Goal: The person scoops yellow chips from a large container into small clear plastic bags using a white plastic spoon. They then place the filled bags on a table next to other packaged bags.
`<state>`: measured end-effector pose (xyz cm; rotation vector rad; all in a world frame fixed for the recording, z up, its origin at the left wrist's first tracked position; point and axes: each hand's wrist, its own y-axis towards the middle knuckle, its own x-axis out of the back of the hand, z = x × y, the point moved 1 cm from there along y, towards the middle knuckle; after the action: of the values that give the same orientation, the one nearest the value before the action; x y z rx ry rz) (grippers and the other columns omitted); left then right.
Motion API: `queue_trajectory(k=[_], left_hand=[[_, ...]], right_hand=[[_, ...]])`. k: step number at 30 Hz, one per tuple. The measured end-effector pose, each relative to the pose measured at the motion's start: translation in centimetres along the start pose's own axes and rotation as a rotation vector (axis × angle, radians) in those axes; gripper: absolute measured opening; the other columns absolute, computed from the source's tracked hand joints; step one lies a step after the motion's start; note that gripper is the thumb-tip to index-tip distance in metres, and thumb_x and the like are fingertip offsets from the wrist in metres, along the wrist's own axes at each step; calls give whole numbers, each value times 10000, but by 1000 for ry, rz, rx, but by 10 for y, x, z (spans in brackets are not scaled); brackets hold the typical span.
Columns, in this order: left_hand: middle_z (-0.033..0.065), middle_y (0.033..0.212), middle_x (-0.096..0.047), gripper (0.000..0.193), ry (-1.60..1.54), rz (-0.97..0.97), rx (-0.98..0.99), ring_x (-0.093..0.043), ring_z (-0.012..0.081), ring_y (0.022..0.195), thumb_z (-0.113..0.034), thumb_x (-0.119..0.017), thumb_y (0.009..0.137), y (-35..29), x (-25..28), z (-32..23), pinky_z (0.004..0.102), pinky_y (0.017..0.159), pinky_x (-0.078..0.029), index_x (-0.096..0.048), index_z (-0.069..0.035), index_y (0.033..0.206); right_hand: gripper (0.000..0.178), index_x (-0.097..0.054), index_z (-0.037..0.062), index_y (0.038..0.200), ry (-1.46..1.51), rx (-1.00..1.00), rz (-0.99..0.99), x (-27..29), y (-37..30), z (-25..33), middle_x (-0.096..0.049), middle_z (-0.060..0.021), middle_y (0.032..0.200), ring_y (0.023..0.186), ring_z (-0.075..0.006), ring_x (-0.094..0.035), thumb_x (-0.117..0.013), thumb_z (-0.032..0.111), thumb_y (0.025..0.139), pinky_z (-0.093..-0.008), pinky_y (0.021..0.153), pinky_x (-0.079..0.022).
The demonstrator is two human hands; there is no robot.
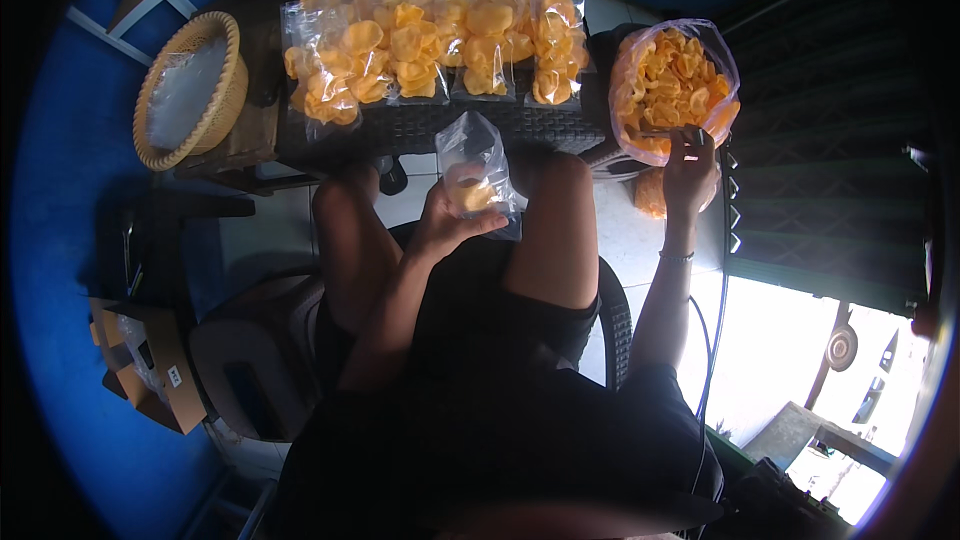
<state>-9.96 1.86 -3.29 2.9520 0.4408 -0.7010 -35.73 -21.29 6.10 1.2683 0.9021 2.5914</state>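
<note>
My left hand (440, 225) is closed around a small clear plastic bag (468, 148) above my lap. The bag stands upright with its mouth up, and a little orange cracker (474, 196) shows low inside it. Out to the right, my right hand (690, 175) is at the near rim of a large pinkish clear bag (622, 100), which is full of curled orange crackers (675, 70). The fingers of that hand are bent together over the rim. Something thin and dark shows at them, too small to name.
Several filled clear packets (415, 50) lie in rows on a dark woven-pattern table (400, 123). To their left, a round wicker basket (235, 90) holds clear plastic bags (185, 90). A cardboard box (165, 370) stands at lower left, near a dark chair (255, 360). A cable (715, 340) hangs at right.
</note>
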Motion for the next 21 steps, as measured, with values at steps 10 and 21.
queue_trajectory(k=[10, 21], left_hand=[[27, 1031, -604, 708, 257, 77, 46, -585, 117, 985, -13, -860, 687, -2, 0, 9, 286, 895, -486, -529, -85, 1309], [13, 966, -604, 704, 361, 53, -87, -594, 96, 915, 7, -859, 695, -1, -3, 8, 258, 801, -502, -529, -96, 1308]], right_hand=[[240, -669, 5, 1002, 78, -139, -210, -6, 3, -42, -715, -84, 854, 717, -188, -667, -753, 190, 875, -319, 637, -514], [139, -666, -8, 995, 579, -279, -168, 32, 14, 2, -644, 1, 796, 625, -32, -484, -652, 126, 965, -205, 538, -349]])
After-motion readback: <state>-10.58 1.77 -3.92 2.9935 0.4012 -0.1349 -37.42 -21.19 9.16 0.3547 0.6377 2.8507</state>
